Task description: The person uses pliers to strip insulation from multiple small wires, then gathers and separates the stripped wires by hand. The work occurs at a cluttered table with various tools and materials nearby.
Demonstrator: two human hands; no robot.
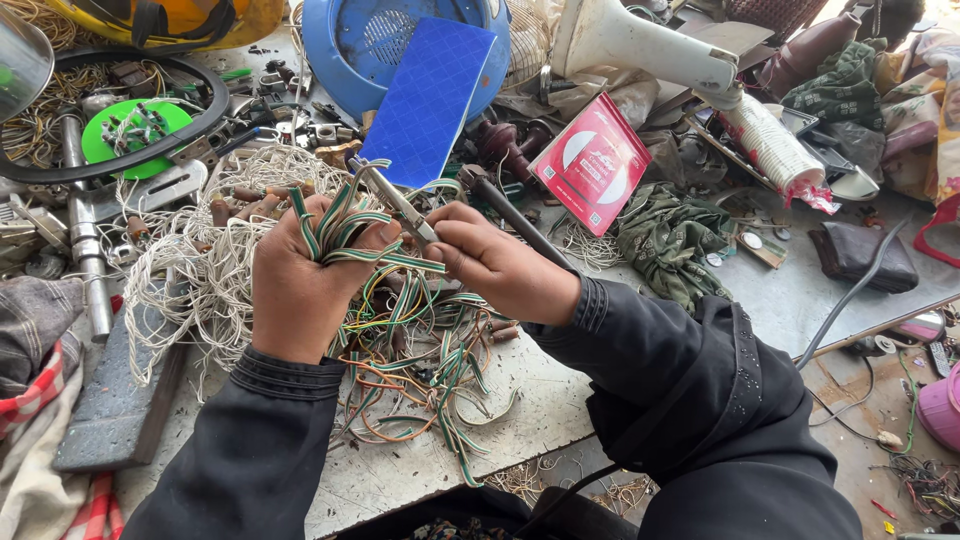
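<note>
Sleeves: black cuffs closest to us, both our arms reaching up over the worktable [560,400].
Left hand [300,280]: we've got it clenched tight around a bunch of green-and-white striped wires [335,232], their ends fanning up out of the fist.
Right hand [495,262]: fingers closed on the handles of small pliers [400,205], and the tip is right in among those striped wire ends.
Loose wires [420,370]: more green, orange and white strands lie tangled on the table directly under our hands, trailing toward the near edge.
White wire heap [200,270]: a big snarl just left of our left hand, touching the striped bundle's side.
Blue tub [340,50]: round, at the far side, with a grille showing inside it and a blue quilted panel [435,95] leaning across its front.
Green disc [128,130]: small metal bits rest on it, ringed by a black rubber belt [130,165].
Red packet [592,162]: propped just beyond our right hand, a green cloth [670,235] crumpled beside it.
Near edge: wire scraps spill over it between our arms.
Open room: a bare patch of tabletop right of our right sleeve, near a dark pouch [862,255]; everywhere else we're hemmed in by clutter.
</note>
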